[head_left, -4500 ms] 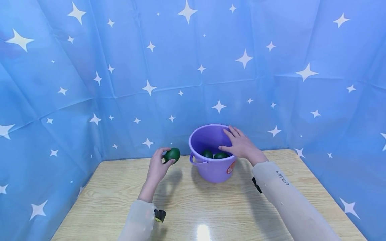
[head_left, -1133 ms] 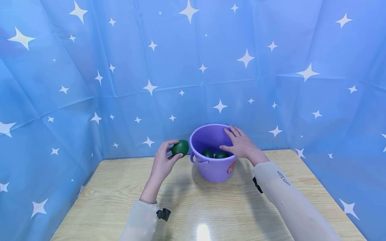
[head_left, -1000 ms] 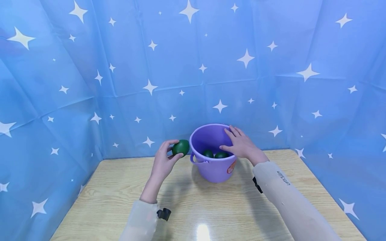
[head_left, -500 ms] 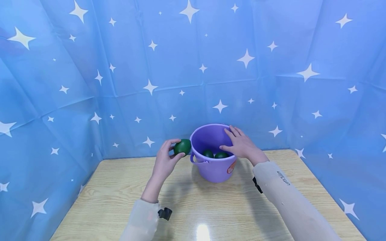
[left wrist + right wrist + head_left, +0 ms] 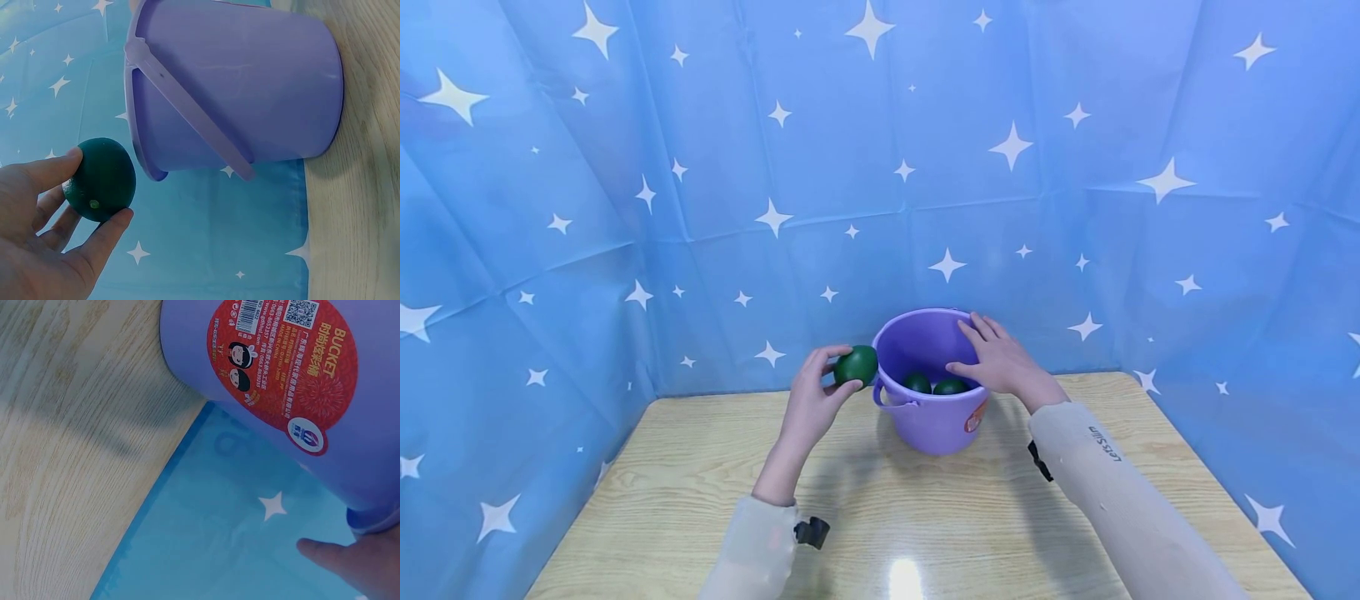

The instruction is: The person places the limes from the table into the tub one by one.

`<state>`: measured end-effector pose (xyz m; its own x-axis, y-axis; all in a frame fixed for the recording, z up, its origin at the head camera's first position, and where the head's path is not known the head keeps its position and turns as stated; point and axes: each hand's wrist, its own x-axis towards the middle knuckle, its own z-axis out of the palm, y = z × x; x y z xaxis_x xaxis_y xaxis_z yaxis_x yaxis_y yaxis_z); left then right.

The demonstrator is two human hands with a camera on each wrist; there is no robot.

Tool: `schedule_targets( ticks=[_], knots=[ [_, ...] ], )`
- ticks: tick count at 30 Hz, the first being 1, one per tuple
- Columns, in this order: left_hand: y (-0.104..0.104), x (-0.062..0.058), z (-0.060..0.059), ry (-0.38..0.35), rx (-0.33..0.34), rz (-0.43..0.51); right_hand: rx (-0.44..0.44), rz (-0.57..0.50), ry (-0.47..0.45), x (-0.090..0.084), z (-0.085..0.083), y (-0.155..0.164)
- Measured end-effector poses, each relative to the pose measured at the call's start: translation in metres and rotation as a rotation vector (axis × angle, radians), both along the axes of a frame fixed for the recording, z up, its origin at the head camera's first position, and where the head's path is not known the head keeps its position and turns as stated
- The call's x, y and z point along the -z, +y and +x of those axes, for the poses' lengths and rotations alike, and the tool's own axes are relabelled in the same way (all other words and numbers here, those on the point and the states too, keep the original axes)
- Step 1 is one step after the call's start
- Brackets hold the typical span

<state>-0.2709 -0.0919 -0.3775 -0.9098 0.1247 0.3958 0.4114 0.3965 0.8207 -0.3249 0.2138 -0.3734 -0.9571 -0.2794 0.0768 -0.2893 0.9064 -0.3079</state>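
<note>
A purple plastic bucket point(image 5: 934, 423) stands on the wooden table point(image 5: 925, 533) near the back. Two dark green round fruits point(image 5: 950, 387) lie inside it. My left hand point(image 5: 815, 400) pinches a third green fruit point(image 5: 857, 365) between thumb and fingers, held in the air just left of the bucket's rim. The left wrist view shows that fruit point(image 5: 100, 180) in my fingertips beside the bucket point(image 5: 244, 94) and its folded-down handle point(image 5: 187, 112). My right hand point(image 5: 996, 358) rests over the bucket's right rim with fingers fairly straight. The right wrist view shows the bucket's red label point(image 5: 284, 359).
A blue star-printed cloth point(image 5: 880, 167) walls in the table at the back and on both sides. Bare wood stretches in front of the bucket, with a glare spot point(image 5: 906, 577) near the front edge.
My left hand has carried the green fruit rightward and slightly up, from well left of the bucket to right beside its rim. The right hand and bucket have stayed put.
</note>
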Motion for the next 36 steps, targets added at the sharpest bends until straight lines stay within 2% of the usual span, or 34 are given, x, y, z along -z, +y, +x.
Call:
schedule_targets(
  ticks=[36],
  knots=[
    [0.0040,-0.0033,-0.0021,0.017,0.018,0.000,0.009,-0.003,-0.008,-0.0005,0.0009,-0.0013]
  ],
)
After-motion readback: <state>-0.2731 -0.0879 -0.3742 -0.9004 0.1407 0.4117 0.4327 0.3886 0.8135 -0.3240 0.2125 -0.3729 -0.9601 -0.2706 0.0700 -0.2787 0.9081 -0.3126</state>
